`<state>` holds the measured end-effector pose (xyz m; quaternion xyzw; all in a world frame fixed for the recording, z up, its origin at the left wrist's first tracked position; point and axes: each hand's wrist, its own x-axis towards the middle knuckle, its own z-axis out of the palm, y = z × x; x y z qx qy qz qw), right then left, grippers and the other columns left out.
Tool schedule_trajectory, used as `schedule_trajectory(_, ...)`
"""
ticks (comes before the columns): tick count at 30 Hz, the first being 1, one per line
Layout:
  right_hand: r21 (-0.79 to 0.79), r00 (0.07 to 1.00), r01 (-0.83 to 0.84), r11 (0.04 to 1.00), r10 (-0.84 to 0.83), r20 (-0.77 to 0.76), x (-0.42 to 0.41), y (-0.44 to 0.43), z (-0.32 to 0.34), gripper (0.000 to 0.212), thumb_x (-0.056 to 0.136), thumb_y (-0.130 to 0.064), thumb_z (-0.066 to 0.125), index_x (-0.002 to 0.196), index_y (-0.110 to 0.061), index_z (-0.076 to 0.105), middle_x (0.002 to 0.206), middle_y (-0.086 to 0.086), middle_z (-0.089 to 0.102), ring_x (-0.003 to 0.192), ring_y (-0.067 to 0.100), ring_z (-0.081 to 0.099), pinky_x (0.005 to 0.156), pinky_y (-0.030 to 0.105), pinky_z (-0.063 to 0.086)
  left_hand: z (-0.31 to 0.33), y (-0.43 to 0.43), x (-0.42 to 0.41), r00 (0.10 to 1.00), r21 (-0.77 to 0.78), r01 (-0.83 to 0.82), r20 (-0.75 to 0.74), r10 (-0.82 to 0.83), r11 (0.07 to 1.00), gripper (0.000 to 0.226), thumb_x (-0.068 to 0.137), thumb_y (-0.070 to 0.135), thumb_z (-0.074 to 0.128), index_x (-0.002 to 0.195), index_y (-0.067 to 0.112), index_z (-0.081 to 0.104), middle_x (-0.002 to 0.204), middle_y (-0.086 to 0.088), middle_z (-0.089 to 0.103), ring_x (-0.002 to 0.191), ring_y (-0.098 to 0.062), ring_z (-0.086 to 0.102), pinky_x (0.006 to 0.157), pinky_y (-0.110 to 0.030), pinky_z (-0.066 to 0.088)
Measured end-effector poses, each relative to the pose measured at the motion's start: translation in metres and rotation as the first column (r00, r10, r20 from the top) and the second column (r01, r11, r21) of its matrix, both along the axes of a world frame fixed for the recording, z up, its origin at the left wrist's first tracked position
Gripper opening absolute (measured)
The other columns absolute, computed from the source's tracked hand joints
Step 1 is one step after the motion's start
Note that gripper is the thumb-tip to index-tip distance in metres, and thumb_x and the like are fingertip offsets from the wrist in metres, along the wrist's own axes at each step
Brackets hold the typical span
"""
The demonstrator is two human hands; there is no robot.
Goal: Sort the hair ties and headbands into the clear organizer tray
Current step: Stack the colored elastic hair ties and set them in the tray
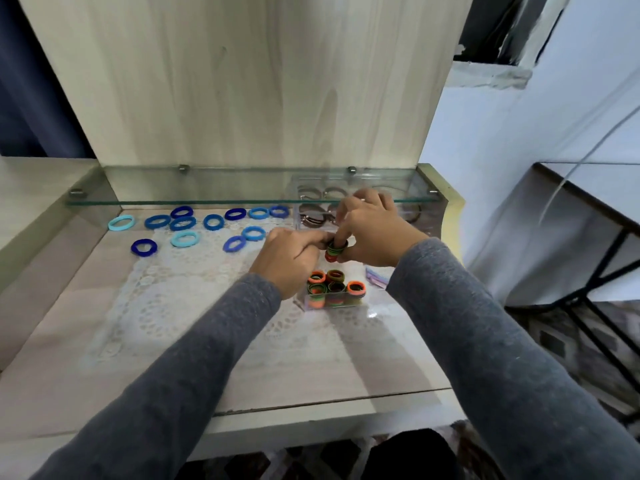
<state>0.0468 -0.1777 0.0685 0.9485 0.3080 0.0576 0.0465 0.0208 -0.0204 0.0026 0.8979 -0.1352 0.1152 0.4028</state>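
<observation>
Hands — left (290, 259), right (372, 232) — pinch hair-tie stack (335, 251).

Light: soft, even, moderately bright.
Glare: white glint on the tabletop (372, 315) just beside the tray (346, 304); pale sheen along the glass shelf (225, 202).
Shadows: faint, blurred under the sleeves (207, 341).
Edges: wide-angle bowing.
Sharpness: slightly soft throughout.

A home dressing corner.
Wood-grain bench (52, 368) with lace mat (166, 306) and glass shelf (207, 188); dark curtain (27, 81) at ten o'clock, patterned carpet (564, 344) at four.
</observation>
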Motion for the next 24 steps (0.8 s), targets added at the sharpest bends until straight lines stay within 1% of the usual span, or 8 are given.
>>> schedule_trajectory(4,-0.006,0.999,0.047,0.999,-0.047,0.000,0.000,-0.017,-0.008,0.022,0.081,-0.047,0.068,0.100,-0.037,0.072,0.129,-0.002,0.044,0.128,0.028,0.026,0.107,0.045,0.019,-0.007,-0.014,0.008,0.998,0.033,0.062,-0.033,-0.061,0.998,0.056,0.079,0.028,0.028,0.120,0.032,0.066,0.115,0.009,0.070,0.106,-0.014,0.057,0.106,-0.047,0.036)
schedule_trajectory(6,-0.001,0.998,0.064,0.998,-0.064,-0.012,0.002,-0.023,-0.013,0.021,0.082,-0.045,0.067,0.101,-0.035,0.072,0.128,-0.001,0.044,0.127,0.028,0.026,0.107,0.045,0.019,-0.008,-0.021,0.008,0.998,0.103,0.062,-0.028,-0.060,0.993,0.056,0.083,0.029,0.024,0.123,0.030,0.063,0.120,0.009,0.067,0.102,-0.002,0.047,0.110,-0.034,0.026)
schedule_trajectory(8,0.006,0.997,0.074,0.997,-0.074,-0.029,0.003,-0.026,-0.020,0.020,0.083,-0.043,0.067,0.101,-0.035,0.072,0.127,-0.001,0.044,0.126,0.028,0.026,0.106,0.044,0.019,-0.010,-0.024,0.006,0.997,0.124,0.071,-0.041,-0.067,0.990,0.056,0.085,0.030,0.022,0.126,0.029,0.061,0.118,0.013,0.063,0.087,0.016,0.036,0.101,-0.022,0.019)
schedule_trajectory(10,0.008,0.996,0.081,0.997,-0.081,-0.045,0.005,-0.027,-0.026,0.019,0.084,-0.041,0.068,0.101,-0.036,0.072,0.126,-0.002,0.045,0.125,0.028,0.027,0.105,0.043,0.019,-0.015,-0.022,0.007,0.995,0.118,0.086,-0.067,-0.079,0.989,0.057,0.085,0.032,0.020,0.125,0.032,0.060,0.113,0.020,0.057,0.088,0.038,0.025,0.098,-0.017,0.013)
schedule_trajectory(11,0.010,0.994,0.087,0.996,-0.086,-0.061,0.006,-0.028,-0.030,0.019,0.083,-0.040,0.068,0.102,-0.036,0.072,0.125,-0.002,0.046,0.124,0.027,0.027,0.104,0.042,0.019,-0.018,-0.020,0.009,0.993,0.124,0.093,-0.078,-0.084,0.988,0.055,0.086,0.033,0.019,0.123,0.035,0.060,0.112,0.024,0.054,0.092,0.041,0.023,0.100,-0.017,0.010)
schedule_trajectory(15,0.015,0.989,0.104,0.994,-0.102,-0.109,0.010,-0.028,-0.037,0.022,0.083,-0.037,0.069,0.105,-0.033,0.071,0.125,-0.001,0.047,0.125,0.027,0.028,0.106,0.042,0.021,-0.031,-0.009,0.016,0.995,0.140,0.089,-0.067,-0.080,0.986,0.051,0.091,0.033,0.019,0.122,0.043,0.058,0.121,0.020,0.063,0.112,0.016,0.044,0.114,-0.026,0.000)
schedule_trajectory(21,0.019,0.980,0.106,0.994,-0.101,-0.170,0.017,-0.022,-0.043,0.018,0.083,-0.034,0.071,0.102,-0.033,0.072,0.124,-0.002,0.047,0.123,0.026,0.029,0.107,0.044,0.023,-0.048,0.001,0.009,0.992,0.103,0.039,0.115,-0.051,0.994,0.047,0.095,0.039,0.019,0.125,0.043,0.055,0.130,0.011,0.060,0.122,0.006,0.042,0.118,-0.031,0.005)
schedule_trajectory(24,0.001,0.976,0.104,0.995,-0.102,-0.193,0.020,-0.021,-0.044,0.018,0.083,-0.032,0.071,0.101,-0.033,0.071,0.123,-0.002,0.047,0.122,0.026,0.029,0.106,0.043,0.023,-0.054,0.002,0.007,0.988,0.072,0.042,0.148,-0.052,0.996,0.049,0.096,0.040,0.017,0.126,0.040,0.055,0.129,0.017,0.057,0.129,0.000,0.043,0.118,-0.031,0.007)
